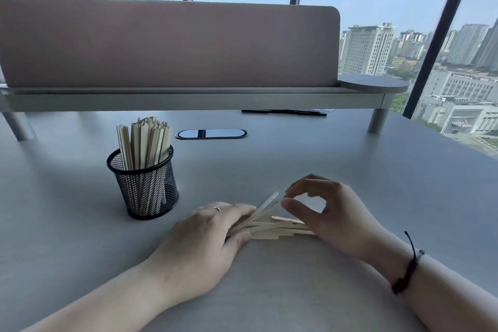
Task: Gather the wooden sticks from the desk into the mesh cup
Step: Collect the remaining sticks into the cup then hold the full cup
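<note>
Holds a fan of wooden sticks in the left grip, fingers over, thumb on the near side, low on the worktop. Curls the right grip at one raised stick end; contact too blurred to tell. Further left, well apart: mesh cup, packed with upright sticks.

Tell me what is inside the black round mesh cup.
The black round mesh cup holds many pale flat wooden sticks standing on end, tops above the rim. Their lower lengths show through the mesh; the cup's floor is hidden.
</note>
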Demonstrator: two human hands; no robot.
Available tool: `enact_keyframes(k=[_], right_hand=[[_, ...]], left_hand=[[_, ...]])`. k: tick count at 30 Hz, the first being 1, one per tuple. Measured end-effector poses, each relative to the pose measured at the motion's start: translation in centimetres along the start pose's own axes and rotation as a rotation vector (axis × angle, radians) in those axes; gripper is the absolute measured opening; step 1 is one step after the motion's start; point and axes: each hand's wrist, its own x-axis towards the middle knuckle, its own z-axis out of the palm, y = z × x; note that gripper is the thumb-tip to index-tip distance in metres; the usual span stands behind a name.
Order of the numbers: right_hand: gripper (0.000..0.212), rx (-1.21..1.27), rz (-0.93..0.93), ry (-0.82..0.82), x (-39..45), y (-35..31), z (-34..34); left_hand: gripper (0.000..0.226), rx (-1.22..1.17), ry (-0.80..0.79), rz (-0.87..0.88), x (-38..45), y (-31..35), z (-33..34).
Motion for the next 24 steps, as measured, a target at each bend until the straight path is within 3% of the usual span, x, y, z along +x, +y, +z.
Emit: enact_keyframes(k=[2,5,7,14,24], right_hand=[[0.03,-0.04,0.038,-0.054,0.1,0.8,-1.1],[0.05,-0.193,0.078,-0.348,0.1,2.2,-2.6],[0.047,-0.186,0.101,-0.414,0.1,2.9,-3.0],[0.018,-0.086,0.115,-0.282,0.3,3.7,-2.6],[0.02,-0.072,0.219,-0.112,0.9,4.8,-2.8]], left_hand=[[0.039,0.027,0.032,-0.003,0.0,-0.2,0.0],[0.035,0.045,0.075,-0.004,0.1,-0.8,-0.2],[0.034,0.046,0.083,0.008,0.2,-1.1,-0.3],[0.033,0.061,0.112,0.024,0.2,-1.8,-0.2],[0.034,0.157,0.158,-0.119,0.0,-1.7,-0.9]])
